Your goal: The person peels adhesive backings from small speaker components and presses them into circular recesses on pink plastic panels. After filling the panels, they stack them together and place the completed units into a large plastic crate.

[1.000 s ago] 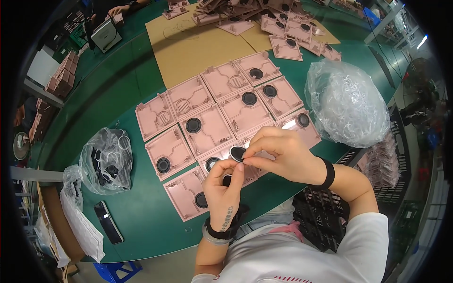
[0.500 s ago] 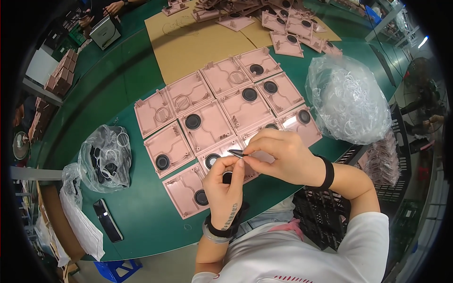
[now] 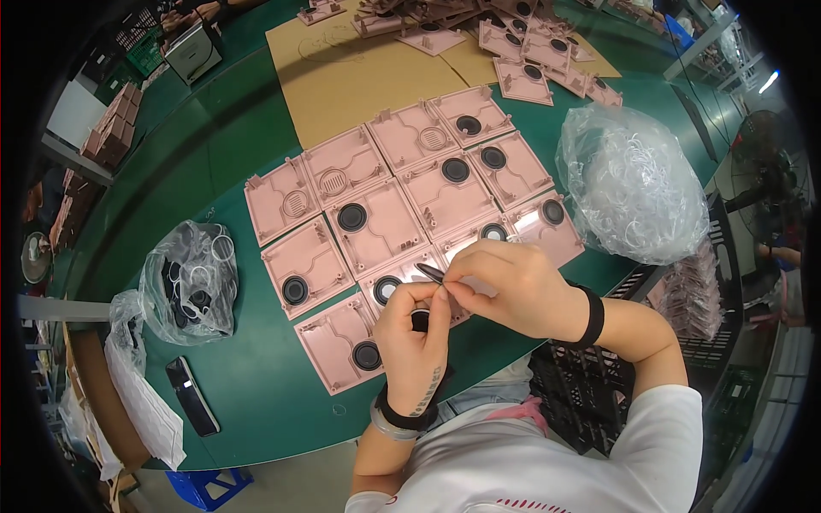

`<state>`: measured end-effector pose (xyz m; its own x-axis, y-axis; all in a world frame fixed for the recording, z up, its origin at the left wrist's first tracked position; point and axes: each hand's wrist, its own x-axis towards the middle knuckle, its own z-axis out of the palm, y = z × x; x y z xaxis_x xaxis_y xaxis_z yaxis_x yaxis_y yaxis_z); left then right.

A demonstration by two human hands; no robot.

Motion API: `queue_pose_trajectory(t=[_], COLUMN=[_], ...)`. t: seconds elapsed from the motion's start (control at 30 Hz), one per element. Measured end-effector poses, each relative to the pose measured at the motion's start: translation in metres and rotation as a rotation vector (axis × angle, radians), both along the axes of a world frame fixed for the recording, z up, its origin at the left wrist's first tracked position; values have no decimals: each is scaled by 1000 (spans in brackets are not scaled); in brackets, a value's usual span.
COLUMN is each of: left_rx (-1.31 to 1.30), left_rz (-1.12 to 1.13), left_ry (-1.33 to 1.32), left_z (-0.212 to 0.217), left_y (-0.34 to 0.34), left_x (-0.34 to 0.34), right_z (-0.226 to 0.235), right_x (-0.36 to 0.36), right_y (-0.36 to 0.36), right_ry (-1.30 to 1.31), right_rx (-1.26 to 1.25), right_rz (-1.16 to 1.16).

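Note:
My right hand (image 3: 513, 282) pinches a thin black piece (image 3: 430, 273), seen nearly edge-on; its exact kind cannot be told. My left hand (image 3: 412, 329) is closed, thumb and forefinger tips meeting the right fingertips at the piece's lower end; what it grips there is too small to make out. A black disc (image 3: 420, 321) shows beside the left fingers; whether it is held or lies below is unclear. Under both hands, pink square panels (image 3: 376, 224) lie in rows, most bearing a round black disc (image 3: 351, 217), some showing a bare round grille (image 3: 334, 181).
A clear bag of white rings (image 3: 633, 188) sits right, a bag of black parts (image 3: 190, 286) left. Near the left edge lie a phone (image 3: 193, 397) and white sheets (image 3: 141, 393). Panels are piled on cardboard (image 3: 342, 85) at the back. Black crates (image 3: 581, 393) stand below the table.
Both hands stay together, with the left shifted slightly right. The thin black piece has tilted and shows a little more of itself. The panels stay in place.

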<state>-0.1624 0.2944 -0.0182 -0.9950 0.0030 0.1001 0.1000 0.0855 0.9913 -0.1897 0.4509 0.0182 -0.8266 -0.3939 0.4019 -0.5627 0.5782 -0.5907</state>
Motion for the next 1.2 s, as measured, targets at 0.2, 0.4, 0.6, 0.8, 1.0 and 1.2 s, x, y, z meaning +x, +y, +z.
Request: queue_pose_trajectory(t=[0.2,0.4,0.6,0.8,1.0,1.2], left_rx=[148,309,592,866,840,814], left_rz=[-12,-87,-228,-288,-309,-331], left_ry=[-70,-220,-421,-538,-536,-581], left_z=[-1,0,3,4,12,10], left_y=[-1,-2,-13,-19,-19,-11], left_x=[1,2,0,-5,-11,-8], right_z=[16,6,12,23,20,-1], right_x=[-6,-17,-13,-24,-27,-110], right_y=[5,9,15,33,19,49], right_ry=[-417,-916,-982,-429,-99,-466], right_rx=[-36,-873,-1226,-489,-50,-357], right_rz=[-111,-73,248,316,116,-237])
